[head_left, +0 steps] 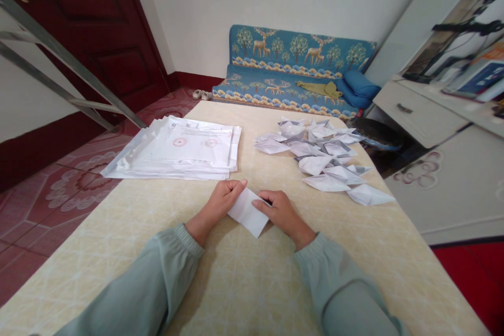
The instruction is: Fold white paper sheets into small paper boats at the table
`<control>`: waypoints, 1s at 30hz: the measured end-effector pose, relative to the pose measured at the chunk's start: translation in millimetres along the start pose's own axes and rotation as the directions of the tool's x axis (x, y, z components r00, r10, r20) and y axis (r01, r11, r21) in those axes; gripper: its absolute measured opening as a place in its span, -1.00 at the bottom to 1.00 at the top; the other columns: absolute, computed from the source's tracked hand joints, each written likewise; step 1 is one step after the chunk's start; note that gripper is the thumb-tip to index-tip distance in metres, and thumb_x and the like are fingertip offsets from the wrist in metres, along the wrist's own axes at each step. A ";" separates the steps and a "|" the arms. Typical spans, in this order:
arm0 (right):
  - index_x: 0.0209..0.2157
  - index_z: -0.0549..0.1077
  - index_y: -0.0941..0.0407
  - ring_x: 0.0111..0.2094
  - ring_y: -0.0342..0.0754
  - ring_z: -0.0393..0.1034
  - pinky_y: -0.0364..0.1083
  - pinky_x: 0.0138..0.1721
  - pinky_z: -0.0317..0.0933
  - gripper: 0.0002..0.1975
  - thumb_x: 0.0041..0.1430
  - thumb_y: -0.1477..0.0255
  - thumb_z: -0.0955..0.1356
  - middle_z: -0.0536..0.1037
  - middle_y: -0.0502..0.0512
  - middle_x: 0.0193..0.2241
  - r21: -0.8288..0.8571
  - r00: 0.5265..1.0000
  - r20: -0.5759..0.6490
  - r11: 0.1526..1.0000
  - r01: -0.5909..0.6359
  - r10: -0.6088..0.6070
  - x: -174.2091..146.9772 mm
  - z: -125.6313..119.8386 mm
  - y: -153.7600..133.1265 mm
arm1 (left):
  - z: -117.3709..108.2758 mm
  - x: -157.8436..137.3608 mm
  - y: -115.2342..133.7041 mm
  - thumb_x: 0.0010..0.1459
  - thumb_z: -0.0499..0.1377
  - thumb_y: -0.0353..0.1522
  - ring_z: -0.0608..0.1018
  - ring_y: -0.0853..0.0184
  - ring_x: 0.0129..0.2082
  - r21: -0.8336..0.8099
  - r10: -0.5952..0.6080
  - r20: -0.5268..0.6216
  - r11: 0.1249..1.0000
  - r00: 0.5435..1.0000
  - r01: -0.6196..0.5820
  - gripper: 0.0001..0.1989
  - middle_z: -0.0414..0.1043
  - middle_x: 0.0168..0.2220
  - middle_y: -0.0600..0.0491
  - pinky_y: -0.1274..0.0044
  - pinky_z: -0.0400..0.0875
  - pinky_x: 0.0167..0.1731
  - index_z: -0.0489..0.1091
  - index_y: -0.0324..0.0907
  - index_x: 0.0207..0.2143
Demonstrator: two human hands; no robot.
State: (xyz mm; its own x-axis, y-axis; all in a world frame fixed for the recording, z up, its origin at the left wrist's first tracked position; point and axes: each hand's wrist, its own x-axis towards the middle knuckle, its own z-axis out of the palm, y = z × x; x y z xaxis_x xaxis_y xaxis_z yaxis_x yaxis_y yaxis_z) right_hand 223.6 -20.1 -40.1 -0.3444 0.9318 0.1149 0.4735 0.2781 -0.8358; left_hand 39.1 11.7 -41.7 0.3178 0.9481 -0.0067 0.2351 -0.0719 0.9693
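Between my hands, above the near middle of the table, is a folded piece of white paper (249, 213), tilted with one corner pointing toward me. My left hand (224, 198) grips its upper left edge, thumb lying on top. On the right side my right hand (279, 210) pinches the paper, thumb across its face and the other fingers partly hidden behind it. Beyond my right hand lies a group of folded paper boats (323, 178), several of them crowded together. A stack of white paper sheets (197, 149), the top one with red round stamps, lies beyond my left hand.
The table (252, 283) has a pale yellow patterned cover. Behind it stands a blue sofa (260, 76) with a deer print. A metal ladder-like frame (74, 71) leans at the left by a dark red door (98, 16). A white cabinet (441, 168) stands close on the right.
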 end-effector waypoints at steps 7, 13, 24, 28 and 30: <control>-0.58 0.33 0.15 -0.55 -0.20 0.10 -0.19 -0.51 -0.04 -0.69 0.16 0.28 0.28 0.22 -0.09 -0.63 0.168 1.000 -0.030 0.986 0.000 0.006 0.1 2.8 3.7 | 1.4 4.2 -2.5 0.09 0.13 -0.11 0.08 0.53 -0.65 0.106 0.075 -0.218 0.993 0.973 -0.052 -0.50 -0.05 -0.69 0.19 0.62 -0.04 -0.65 0.06 -0.22 -0.72; -0.60 0.33 0.16 -0.56 -0.20 0.09 -0.19 -0.51 -0.04 -0.69 0.14 0.29 0.31 0.20 -0.10 -0.64 0.218 0.997 -0.081 0.976 0.003 0.015 0.5 3.8 3.2 | -1.4 2.6 1.0 0.13 0.10 -0.15 0.12 0.52 -0.64 0.050 0.101 -0.323 0.995 0.941 -0.090 -0.53 -0.01 -0.69 0.18 0.61 -0.01 -0.64 0.11 -0.22 -0.70; -0.57 0.35 0.16 -0.61 -0.20 0.10 -0.20 -0.59 -0.05 -0.71 0.10 0.26 0.32 0.22 -0.09 -0.66 0.336 0.938 -0.319 0.942 -0.024 0.138 4.1 -0.4 10.0 | 1.7 -1.2 3.5 0.13 0.13 -0.19 0.28 0.50 -0.70 -0.065 0.118 -0.176 0.989 0.977 -0.131 -0.61 0.23 -0.74 0.16 0.63 0.14 -0.62 0.29 -0.24 -0.66; -0.55 0.35 0.16 -0.65 -0.20 0.12 -0.20 -0.63 -0.03 -0.71 0.09 0.23 0.32 0.23 -0.10 -0.67 0.369 0.973 -0.176 0.926 -0.076 0.149 2.6 2.9 8.7 | -1.9 -1.6 6.8 0.17 0.09 -0.20 0.28 0.50 -0.69 -0.085 0.126 -0.268 0.985 0.955 -0.153 -0.56 0.20 -0.75 0.16 0.63 0.16 -0.61 0.24 -0.24 -0.69; -0.57 0.34 0.15 -0.64 -0.21 0.09 -0.20 -0.63 -0.05 -0.70 0.08 0.23 0.32 0.22 -0.10 -0.67 0.352 0.978 -0.163 0.933 -0.068 0.133 2.2 2.8 9.2 | -1.8 -1.0 8.6 0.12 0.15 -0.21 0.28 0.51 -0.70 -0.140 0.114 -0.292 0.977 0.950 -0.160 -0.65 0.23 -0.72 0.18 0.64 0.16 -0.63 0.30 -0.24 -0.62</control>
State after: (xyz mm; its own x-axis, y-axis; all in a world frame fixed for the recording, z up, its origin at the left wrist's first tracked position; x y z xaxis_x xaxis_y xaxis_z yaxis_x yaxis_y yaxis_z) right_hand 224.9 -16.2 -49.1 -0.1417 0.9860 0.0885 0.1797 0.1135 -0.9771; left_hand 39.2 10.6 -32.9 0.0605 0.9825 0.1759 0.0501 -0.1790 0.9826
